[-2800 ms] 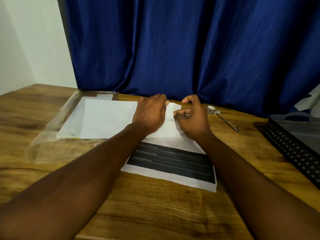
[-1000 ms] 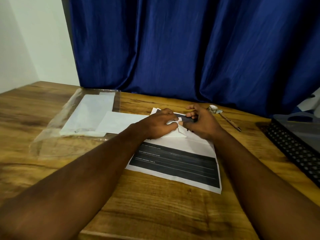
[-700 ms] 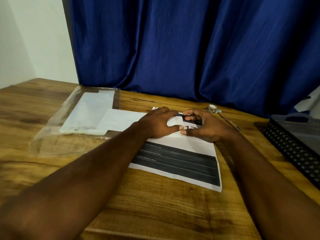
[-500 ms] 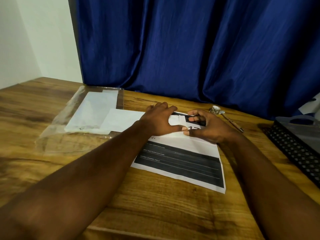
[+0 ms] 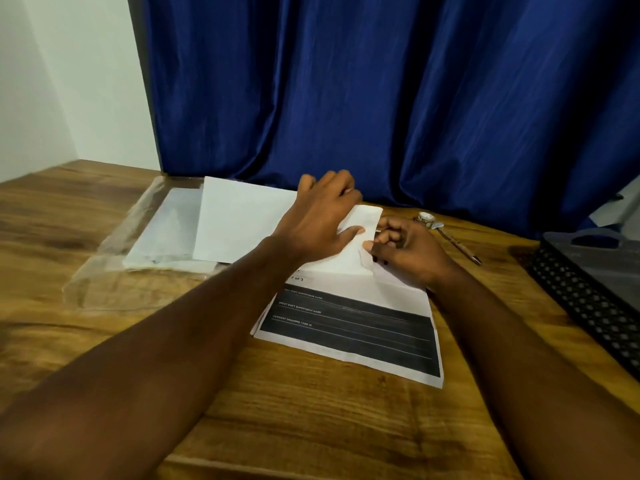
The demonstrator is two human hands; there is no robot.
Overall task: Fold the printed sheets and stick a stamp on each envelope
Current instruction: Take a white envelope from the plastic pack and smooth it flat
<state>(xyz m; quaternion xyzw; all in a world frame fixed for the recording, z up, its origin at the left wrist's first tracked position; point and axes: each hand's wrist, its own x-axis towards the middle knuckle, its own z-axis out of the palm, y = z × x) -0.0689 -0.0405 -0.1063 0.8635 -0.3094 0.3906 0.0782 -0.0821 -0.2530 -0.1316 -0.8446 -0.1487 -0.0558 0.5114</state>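
Pressing on a white envelope (image 5: 242, 223), the left hand (image 5: 320, 221) lies spread over its right half, thumb stretched out along the paper. The right hand (image 5: 407, 252) sits at 3 o'clock of the left, fingers curled, thumb and fingertips pinching the envelope's right edge. The envelope overlaps the far end of a printed sheet (image 5: 349, 327) with dark bands, which lies flat on the wooden worktop (image 5: 311, 417). At 9 o'clock of the envelope a clear plastic sleeve (image 5: 104, 271) holds more white paper. A pen (image 5: 462, 247) and a small roll (image 5: 425, 217) lie at 2 o'clock of the right hand. A black mesh tray (image 5: 581, 299) stands at 3 o'clock.
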